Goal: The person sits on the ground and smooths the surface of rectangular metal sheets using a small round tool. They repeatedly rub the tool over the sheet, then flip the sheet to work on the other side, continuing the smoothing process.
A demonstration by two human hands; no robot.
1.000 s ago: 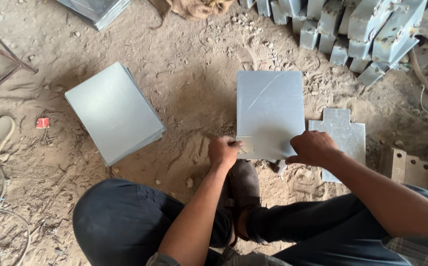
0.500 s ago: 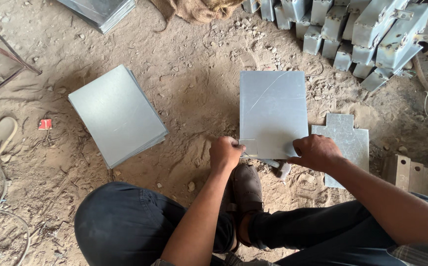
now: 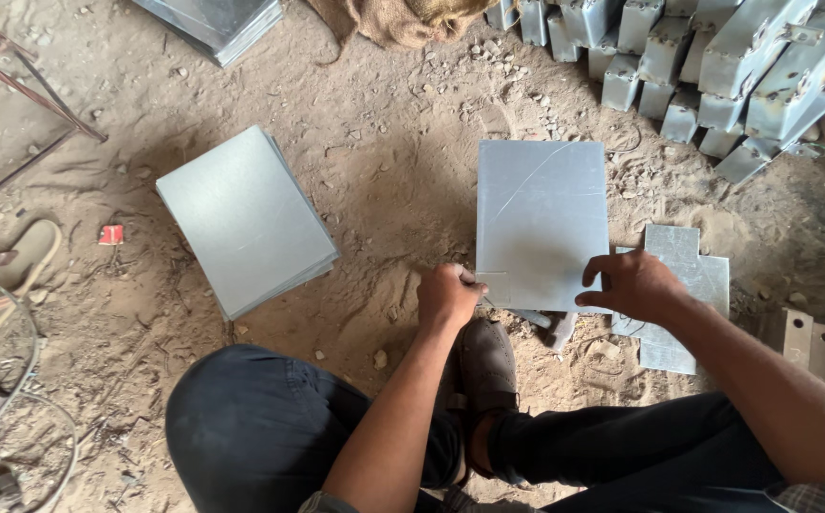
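A grey rectangular metal sheet point(image 3: 540, 218) lies flat on the dirt floor in front of me. My left hand point(image 3: 447, 296) is closed at the sheet's near left corner, where a small square is marked or cut. My right hand point(image 3: 633, 285) presses its fingers on the sheet's near right edge. Under the sheet's near edge a dark metal piece point(image 3: 555, 328) pokes out. What the left fist holds is hidden.
A stack of grey metal sheets point(image 3: 241, 220) lies to the left. A cross-shaped cut sheet point(image 3: 688, 275) lies to the right. Folded metal boxes point(image 3: 716, 57) pile up at the far right, burlap sacking point(image 3: 403, 19) behind. A sandal point(image 3: 13, 275) and wire lie at left.
The view has drifted slightly; both hands stay at the sheet's near edge, the left hand shifted a little along the corner. The sheet has not visibly moved.
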